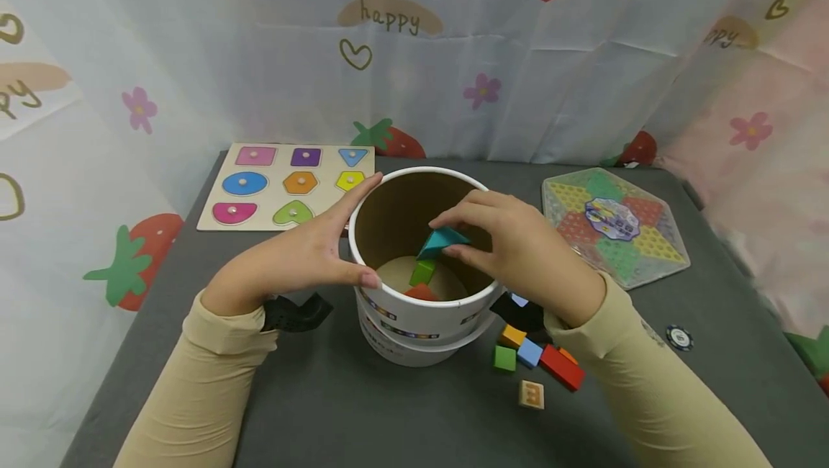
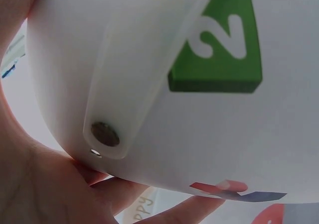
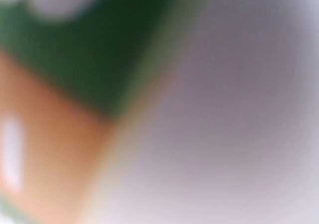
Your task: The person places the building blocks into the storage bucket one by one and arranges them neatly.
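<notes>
A white bucket [image 1: 414, 320] with a brown inside stands in the middle of the table. My left hand [image 1: 304, 248] holds it from the left, thumb on the near rim and fingers spread around the far side. In the left wrist view the palm and fingers [image 2: 122, 191] wrap the white wall, beside a strap's rivet. Over the bucket's mouth, my right hand [image 1: 512, 237] pinches a teal triangular block [image 1: 441, 240] between thumb and fingers. Below it inside lie a green block [image 1: 422, 272] and an orange-red block [image 1: 422, 292]. The right wrist view shows only a blurred printed surface.
Right of the bucket lie loose blocks: green [image 1: 504, 358], blue [image 1: 529, 353], red [image 1: 562, 367] and a wooden tile [image 1: 532, 394]. A shape puzzle board [image 1: 214, 217] sits back left, a hexagonal checkers board [image 1: 612, 219] back right, a poker chip [image 1: 679, 338] near the right forearm.
</notes>
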Available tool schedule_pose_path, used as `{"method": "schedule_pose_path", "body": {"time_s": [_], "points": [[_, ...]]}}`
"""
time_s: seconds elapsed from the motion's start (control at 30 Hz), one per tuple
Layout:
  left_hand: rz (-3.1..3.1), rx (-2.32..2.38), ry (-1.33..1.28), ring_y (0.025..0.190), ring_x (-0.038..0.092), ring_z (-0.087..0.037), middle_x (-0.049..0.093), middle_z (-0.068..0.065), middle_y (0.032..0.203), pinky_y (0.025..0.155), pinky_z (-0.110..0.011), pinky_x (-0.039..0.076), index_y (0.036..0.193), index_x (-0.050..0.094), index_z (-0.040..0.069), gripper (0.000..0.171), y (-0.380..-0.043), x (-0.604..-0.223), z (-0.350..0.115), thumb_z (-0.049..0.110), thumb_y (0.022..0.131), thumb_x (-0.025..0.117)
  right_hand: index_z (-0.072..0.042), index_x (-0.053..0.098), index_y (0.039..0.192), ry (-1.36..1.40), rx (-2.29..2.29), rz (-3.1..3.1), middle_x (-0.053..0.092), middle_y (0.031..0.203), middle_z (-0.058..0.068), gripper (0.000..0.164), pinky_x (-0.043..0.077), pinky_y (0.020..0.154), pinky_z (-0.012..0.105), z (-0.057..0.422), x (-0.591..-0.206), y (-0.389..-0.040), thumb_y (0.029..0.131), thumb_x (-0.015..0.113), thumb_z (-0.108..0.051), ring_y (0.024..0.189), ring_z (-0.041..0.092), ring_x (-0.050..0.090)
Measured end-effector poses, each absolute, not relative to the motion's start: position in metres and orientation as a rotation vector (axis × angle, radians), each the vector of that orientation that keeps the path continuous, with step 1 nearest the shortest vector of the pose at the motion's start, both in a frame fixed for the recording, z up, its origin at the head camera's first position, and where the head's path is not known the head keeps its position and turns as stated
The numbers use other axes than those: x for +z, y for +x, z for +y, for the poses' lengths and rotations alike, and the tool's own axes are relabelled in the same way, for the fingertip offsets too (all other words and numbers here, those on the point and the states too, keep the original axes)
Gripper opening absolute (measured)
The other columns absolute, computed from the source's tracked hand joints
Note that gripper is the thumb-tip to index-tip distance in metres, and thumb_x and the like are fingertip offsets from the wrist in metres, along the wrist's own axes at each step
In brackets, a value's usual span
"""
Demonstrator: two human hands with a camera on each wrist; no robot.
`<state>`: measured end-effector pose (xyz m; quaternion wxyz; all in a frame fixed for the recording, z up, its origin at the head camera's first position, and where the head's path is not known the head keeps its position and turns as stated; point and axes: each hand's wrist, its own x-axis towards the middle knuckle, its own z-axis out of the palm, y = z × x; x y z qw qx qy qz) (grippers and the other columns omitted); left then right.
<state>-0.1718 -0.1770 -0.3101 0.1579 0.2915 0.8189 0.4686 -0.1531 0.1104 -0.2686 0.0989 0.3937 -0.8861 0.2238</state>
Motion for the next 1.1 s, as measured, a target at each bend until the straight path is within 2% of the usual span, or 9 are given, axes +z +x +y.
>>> {"method": "schedule_pose_path", "body": {"time_s": [0.17, 0.4, 0.53, 0.67, 0.87, 1.1], "points": [[2.358, 1.324, 0.850, 0.131, 0.036, -0.024, 0.022, 0.004, 0.152, 0.095, -0.043, 0.045, 0.151, 0.002, 0.042, 0.108, -0.173, -0.311, -0.177, 0.055, 0.072, 0.076, -0.020, 0.070, 0.109, 1.116, 0.736, -2.593, 0.062, 0.106, -0.006, 0.029, 0.049, 0.078, 0.032, 0.116, -0.271, -0.151, 0.081, 0.077, -0.013, 0.093, 0.012, 0.056], [2.339, 1.345, 0.852, 0.130, 0.038, -0.025, 0.025, 0.000, 0.150, 0.093, -0.042, 0.047, 0.151, 0.002, 0.040, 0.110, -0.172, -0.310, -0.175, 0.056, 0.072, 0.076, -0.016, 0.073, 0.097, 0.813, 0.917, -2.344, 0.059, 0.091, -0.005, 0.017, 0.038, 0.063, 0.026, 0.142, -0.282, -0.148, 0.082, 0.075, -0.009, 0.076, 0.009, 0.049], [2.329, 1.347, 0.833, 0.129, 0.039, -0.026, 0.025, -0.001, 0.149, 0.091, -0.040, 0.049, 0.151, 0.002, 0.042, 0.109, -0.172, -0.309, -0.176, 0.054, 0.072, 0.076, -0.013, 0.073, 0.095, 0.647, 0.922, -2.318, 0.056, 0.084, -0.003, 0.014, 0.035, 0.060, 0.024, 0.160, -0.293, -0.150, 0.082, 0.075, -0.007, 0.072, 0.010, 0.045], [2.340, 1.341, 0.820, 0.129, 0.039, -0.024, 0.024, -0.001, 0.150, 0.092, -0.041, 0.047, 0.151, 0.002, 0.042, 0.108, -0.172, -0.309, -0.177, 0.049, 0.074, 0.078, -0.015, 0.072, 0.094, 0.585, 0.888, -2.441, 0.054, 0.082, -0.005, 0.010, 0.035, 0.057, 0.024, 0.177, -0.312, -0.153, 0.085, 0.073, -0.011, 0.069, 0.010, 0.044], [2.324, 1.359, 0.823, 0.131, 0.036, -0.027, 0.024, 0.000, 0.151, 0.091, -0.041, 0.048, 0.152, 0.003, 0.040, 0.108, -0.171, -0.309, -0.177, 0.049, 0.074, 0.078, -0.021, 0.070, 0.094, 0.565, 0.774, -2.686, 0.057, 0.085, -0.009, 0.012, 0.044, 0.063, 0.032, 0.192, -0.342, -0.160, 0.084, 0.075, -0.017, 0.075, 0.010, 0.052], [2.295, 1.387, 0.837, 0.127, 0.040, -0.028, 0.026, 0.001, 0.148, 0.087, -0.039, 0.050, 0.151, 0.004, 0.042, 0.106, -0.172, -0.311, -0.174, 0.050, 0.074, 0.077, -0.015, 0.070, 0.097, 0.613, 0.712, -2.906, 0.064, 0.092, 0.000, 0.021, 0.050, 0.066, 0.033, 0.200, -0.368, -0.162, 0.079, 0.080, -0.014, 0.077, 0.013, 0.059]]}}
